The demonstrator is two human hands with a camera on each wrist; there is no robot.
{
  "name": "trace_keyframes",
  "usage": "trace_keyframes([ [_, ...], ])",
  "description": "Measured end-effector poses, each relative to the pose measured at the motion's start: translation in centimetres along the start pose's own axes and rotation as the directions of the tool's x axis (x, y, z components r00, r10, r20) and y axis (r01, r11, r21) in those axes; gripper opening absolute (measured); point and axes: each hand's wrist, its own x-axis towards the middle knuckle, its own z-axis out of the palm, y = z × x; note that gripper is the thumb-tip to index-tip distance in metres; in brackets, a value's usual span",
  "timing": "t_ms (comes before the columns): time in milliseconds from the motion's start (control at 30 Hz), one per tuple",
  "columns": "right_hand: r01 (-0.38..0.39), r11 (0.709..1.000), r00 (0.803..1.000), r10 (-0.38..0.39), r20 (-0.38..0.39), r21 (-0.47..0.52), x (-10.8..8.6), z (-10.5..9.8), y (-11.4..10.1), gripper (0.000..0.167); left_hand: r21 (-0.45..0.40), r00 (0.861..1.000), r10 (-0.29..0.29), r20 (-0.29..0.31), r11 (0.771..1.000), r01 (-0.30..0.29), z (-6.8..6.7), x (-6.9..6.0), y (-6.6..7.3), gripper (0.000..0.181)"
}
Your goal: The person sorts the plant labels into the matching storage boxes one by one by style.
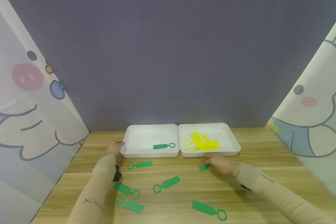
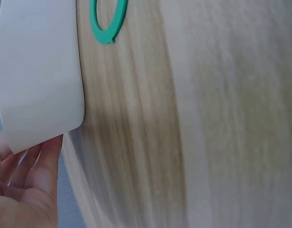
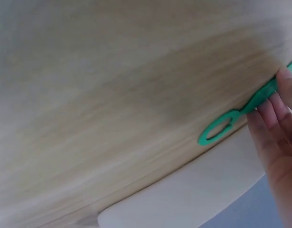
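Note:
At the left end of the left white tray (image 1: pixel 149 154), my left hand (image 1: pixel 115 147) holds the side wall. In the left wrist view its thumb and fingers (image 2: pixel 43 173) lie around the tray's corner (image 2: pixel 41 80). My right hand (image 1: pixel 219 163) pinches a green plastic tag (image 1: pixel 203 167) just in front of the right white tray (image 1: pixel 232 152). The right wrist view shows the thumb and fingers on this tag's flat part, with its ring (image 3: pixel 217 128) sticking out. One green ring tag (image 1: pixel 161 146) lies in the left tray, and a pile of yellow tags (image 1: pixel 201 141) in the right.
Several more green ring tags lie on the wooden table (image 1: pixel 168 211): one near the left tray (image 1: pixel 144 164), one mid-table (image 1: pixel 170 181), two beside the left forearm (image 1: pixel 133 206), one front right (image 1: pixel 204 207). A grey panel (image 1: pixel 168 62) stands behind the trays.

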Motion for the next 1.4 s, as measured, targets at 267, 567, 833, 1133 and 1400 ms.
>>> trace_keyframes([
  [267, 0.009, 0.999, 0.999, -0.011, 0.036, 0.034, 0.0, -0.6, -0.2, 0.021, 0.015, 1.0, 0.012, -0.015, 1.0, -0.012, -0.3, -0.5, 0.1, 0.037],
  [567, -0.027, 1.0, 0.997, 0.026, 0.075, 0.014, 0.2, -0.6, -0.1, 0.019, -0.019, 1.0, -0.005, 0.012, 1.0, 0.006, -0.1, -0.3, -0.6, 0.039],
  [833, -0.014, 1.0, 0.998, 0.013, 0.061, 0.014, 0.1, -0.4, -0.1, 0.017, -0.009, 1.0, -0.008, 0.003, 1.0, 0.008, -0.1, -0.2, -0.6, 0.038],
  [1133, -0.051, 0.997, 0.994, 0.045, 0.097, 0.057, 0.9, -2.0, -1.4, 0.014, 0.001, 1.0, -0.017, 0.011, 1.0, 0.017, -0.2, 0.2, -0.5, 0.039],
  [1400, -0.036, 0.996, 0.994, 0.028, 0.108, 0.078, 2.5, -3.8, -2.6, 0.011, -0.008, 1.0, -0.011, 0.005, 1.0, 0.011, -0.1, -0.1, 0.2, 0.038],
])
